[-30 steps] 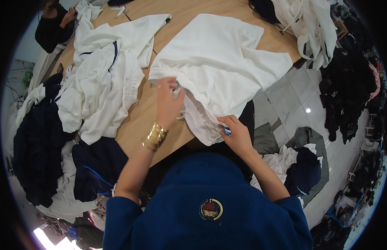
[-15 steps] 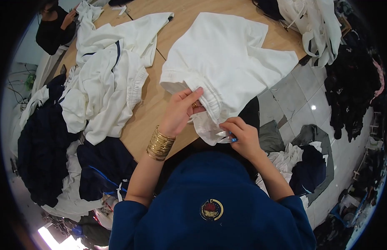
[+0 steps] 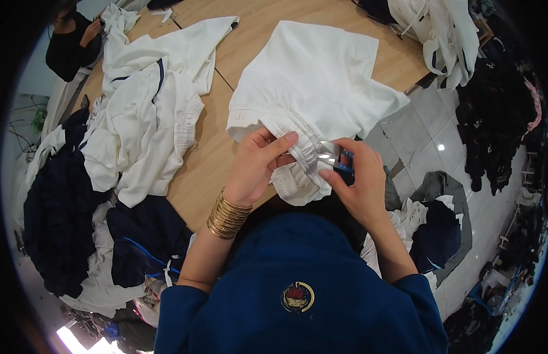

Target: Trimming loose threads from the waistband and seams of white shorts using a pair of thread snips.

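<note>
A pair of white shorts (image 3: 309, 76) with a gathered elastic waistband lies on the table, its waist end hanging over the near edge. My left hand (image 3: 259, 162), below gold bangles, is closed on the waistband, thumb on top and fingers inside the opening. In my right hand (image 3: 361, 183) is a pair of small thread snips (image 3: 343, 162) with blue handles and silver blades, held between thumb and fingers. The blades point left and meet the waistband's edge. Whether they touch a thread is too small to tell.
White garments with dark trim (image 3: 147, 112) lie on the wooden table (image 3: 188, 177) at left. Dark blue clothes (image 3: 58, 218) heap beside them. More white garments (image 3: 442, 35) hang at the far right. Clothing piles (image 3: 433, 236) lie on the tiled floor. Another person (image 3: 73, 44) is at the far left.
My right hand has moved up and right, its fingers opening wider around the snips, whose blades now meet the waistband. My left hand has shifted slightly right, still gripping the waistband.
</note>
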The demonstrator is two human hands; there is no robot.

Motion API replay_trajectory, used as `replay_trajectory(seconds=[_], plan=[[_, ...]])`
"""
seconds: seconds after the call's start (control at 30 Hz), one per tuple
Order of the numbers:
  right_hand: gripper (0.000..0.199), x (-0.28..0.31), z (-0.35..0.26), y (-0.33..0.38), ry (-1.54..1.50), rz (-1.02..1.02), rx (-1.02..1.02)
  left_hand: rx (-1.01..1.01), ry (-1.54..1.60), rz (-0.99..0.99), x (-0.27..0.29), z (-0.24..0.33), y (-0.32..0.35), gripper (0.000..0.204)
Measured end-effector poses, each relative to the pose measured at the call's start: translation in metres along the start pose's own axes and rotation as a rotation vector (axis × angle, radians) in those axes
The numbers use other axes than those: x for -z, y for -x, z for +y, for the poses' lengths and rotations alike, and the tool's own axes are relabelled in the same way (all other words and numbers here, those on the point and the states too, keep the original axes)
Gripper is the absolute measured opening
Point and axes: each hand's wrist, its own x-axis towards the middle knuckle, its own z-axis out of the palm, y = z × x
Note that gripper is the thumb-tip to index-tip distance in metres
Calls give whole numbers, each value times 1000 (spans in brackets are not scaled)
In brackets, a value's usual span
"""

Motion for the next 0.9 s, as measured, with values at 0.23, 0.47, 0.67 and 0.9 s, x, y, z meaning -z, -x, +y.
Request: replay_trajectory(seconds=[0.23, 0.47, 0.67, 0.9], plan=[[24, 2, 4, -8, 92, 81, 44, -47, 80, 11, -12, 5, 6, 25], [22, 5, 2, -9, 226, 79, 64, -18, 99, -23, -12, 4, 7, 23], [21, 5, 0, -9, 216, 113, 50, -19, 126, -35, -18, 6, 10, 21], [21, 4, 0, -8, 233, 136, 41, -11, 106, -31, -18, 1, 11, 28]])
